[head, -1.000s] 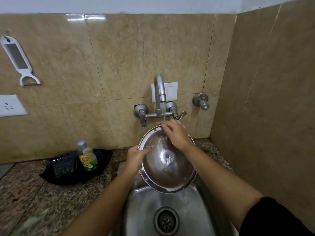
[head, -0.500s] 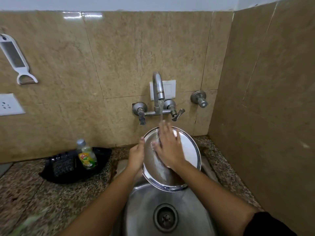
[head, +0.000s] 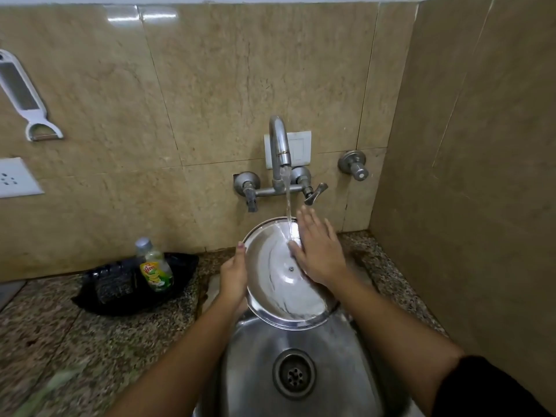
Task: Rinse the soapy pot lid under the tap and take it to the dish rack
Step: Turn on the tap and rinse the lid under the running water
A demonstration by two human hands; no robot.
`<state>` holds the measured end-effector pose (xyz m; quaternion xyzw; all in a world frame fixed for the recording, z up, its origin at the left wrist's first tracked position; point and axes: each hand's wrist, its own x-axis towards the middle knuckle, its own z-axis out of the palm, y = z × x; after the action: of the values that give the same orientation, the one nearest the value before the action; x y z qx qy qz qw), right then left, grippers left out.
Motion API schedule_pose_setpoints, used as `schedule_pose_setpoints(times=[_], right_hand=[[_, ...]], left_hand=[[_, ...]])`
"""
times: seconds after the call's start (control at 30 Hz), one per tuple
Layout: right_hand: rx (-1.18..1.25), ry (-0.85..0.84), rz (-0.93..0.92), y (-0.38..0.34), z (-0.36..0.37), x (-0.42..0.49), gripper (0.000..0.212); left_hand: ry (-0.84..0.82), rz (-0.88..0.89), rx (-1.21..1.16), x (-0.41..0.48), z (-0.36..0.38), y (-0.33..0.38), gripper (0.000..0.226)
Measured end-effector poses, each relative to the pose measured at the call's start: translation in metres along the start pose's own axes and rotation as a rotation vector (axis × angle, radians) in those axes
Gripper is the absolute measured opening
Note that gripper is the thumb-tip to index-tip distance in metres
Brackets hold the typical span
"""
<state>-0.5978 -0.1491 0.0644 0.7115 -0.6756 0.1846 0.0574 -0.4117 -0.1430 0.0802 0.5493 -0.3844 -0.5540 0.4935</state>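
A round steel pot lid [head: 279, 290] is tilted over the steel sink [head: 258, 356], its inner side facing me. Water runs from the wall tap [head: 279, 145] onto the lid's upper part. My left hand [head: 233, 275] grips the lid by its left rim. My right hand [head: 319, 251] lies flat, fingers spread, on the lid's right half just beside the stream. No dish rack is in view.
A black tray [head: 99, 299] with a dish-soap bottle [head: 155, 269] sits on the granite counter [head: 60, 341] to the left. Tiled walls stand behind and close on the right. A peeler [head: 27, 97] hangs on the wall at far left.
The lid has been turned from its knob side to its inner side. My right hand has slid from the lid's left-centre to its right half, flat under the stream.
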Motion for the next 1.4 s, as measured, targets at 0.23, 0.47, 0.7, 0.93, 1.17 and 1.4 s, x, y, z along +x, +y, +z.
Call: schedule_pose_setpoints(times=[0.23, 0.47, 0.7, 0.93, 1.17, 1.4], right_hand=[[0.153, -0.236, -0.548, -0.048, -0.004, -0.04, 0.076], [0.269, 0.113, -0.546, -0.005, -0.029, -0.054, 0.035], [1.258, 0.17, 0.398, -0.008, -0.044, -0.026, 0.022], [1.803, 0.092, 0.911, 0.016, -0.024, -0.029, 0.03], [1.732, 0.237, 1.031, 0.035, -0.01, -0.023, 0.021], [0.605, 0.359, 0.583, 0.024, -0.005, -0.02, 0.025]], left_hand=[[0.002, -0.016, -0.066, 0.006, 0.004, 0.014, 0.043], [-0.049, -0.322, -0.227, 0.014, 0.0, 0.008, 0.058], [-0.165, -0.32, -0.066, 0.008, 0.001, -0.002, 0.047], [-0.131, -0.263, -0.095, 0.018, -0.007, -0.003, 0.039], [-0.199, -0.17, -0.225, 0.009, 0.014, 0.002, 0.028], [-0.244, -0.001, 0.012, 0.0, 0.026, -0.005, 0.017]])
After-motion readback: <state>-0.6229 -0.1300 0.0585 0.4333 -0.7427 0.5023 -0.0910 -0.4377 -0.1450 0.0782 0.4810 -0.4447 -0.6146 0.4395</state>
